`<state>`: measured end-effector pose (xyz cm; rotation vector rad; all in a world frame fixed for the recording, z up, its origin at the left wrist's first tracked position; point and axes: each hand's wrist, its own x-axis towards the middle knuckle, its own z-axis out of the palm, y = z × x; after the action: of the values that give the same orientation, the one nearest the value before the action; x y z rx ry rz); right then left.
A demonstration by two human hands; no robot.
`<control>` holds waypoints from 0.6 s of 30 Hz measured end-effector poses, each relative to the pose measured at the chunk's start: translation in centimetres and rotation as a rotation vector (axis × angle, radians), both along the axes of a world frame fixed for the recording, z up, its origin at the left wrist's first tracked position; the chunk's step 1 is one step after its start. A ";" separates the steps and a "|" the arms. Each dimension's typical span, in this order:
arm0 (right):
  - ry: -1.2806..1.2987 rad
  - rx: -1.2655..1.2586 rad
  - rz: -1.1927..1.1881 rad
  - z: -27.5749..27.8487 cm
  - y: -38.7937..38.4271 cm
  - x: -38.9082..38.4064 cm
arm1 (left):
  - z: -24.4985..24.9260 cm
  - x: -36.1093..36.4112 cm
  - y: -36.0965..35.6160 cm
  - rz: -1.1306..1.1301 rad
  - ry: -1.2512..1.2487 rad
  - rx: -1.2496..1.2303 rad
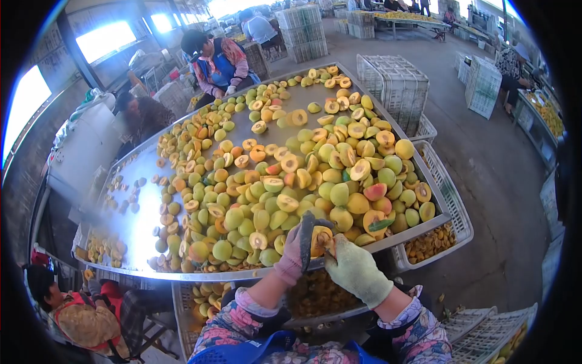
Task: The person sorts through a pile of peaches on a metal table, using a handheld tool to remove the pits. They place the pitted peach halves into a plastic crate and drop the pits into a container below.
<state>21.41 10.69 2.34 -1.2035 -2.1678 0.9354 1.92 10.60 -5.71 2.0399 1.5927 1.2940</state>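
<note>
My left hand, in a pink glove with dark grey fingers, is closed around a halved yellow peach at the table's near edge. My right hand, in a pale green glove, has its fingers closed right at the peach's cut side, where a small brown piece shows at the fingertips. I cannot tell what that piece is. Just beyond both hands, a large heap of peaches, whole and halved, covers much of the metal table. Several halves show brown pits.
Below my hands stands a crate of brown pieces; another white crate sits by the table's right side. Stacked crates rise behind it. A person in a blue apron works across the table; another person sits at lower left.
</note>
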 end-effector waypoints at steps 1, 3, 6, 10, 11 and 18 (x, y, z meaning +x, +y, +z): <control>0.001 -0.002 -0.001 0.1 0.0 0.0 | 0.0 0.0 0.1 0.042 0.158 0.072; 0.000 -0.030 0.023 0.5 -0.2 -0.1 | 0.2 -0.3 0.6 0.079 0.320 0.143; -0.018 -0.051 0.075 1.1 -0.5 0.0 | 0.9 -0.8 1.3 -0.047 0.093 0.060; -0.060 -0.042 0.093 -0.1 -0.3 0.0 | 4.1 -0.9 1.6 -0.252 0.047 -0.078; 0.009 -0.095 0.120 -0.5 -0.1 0.1 | 4.5 -0.8 1.5 -0.275 0.020 -0.145; 0.012 -0.382 0.201 -0.6 -0.2 0.0 | 7.5 1.3 1.1 -0.018 -0.760 -0.784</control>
<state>21.45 10.49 1.78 -1.1520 -2.1931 1.4910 3.20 11.73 1.81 0.9304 1.3663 1.0047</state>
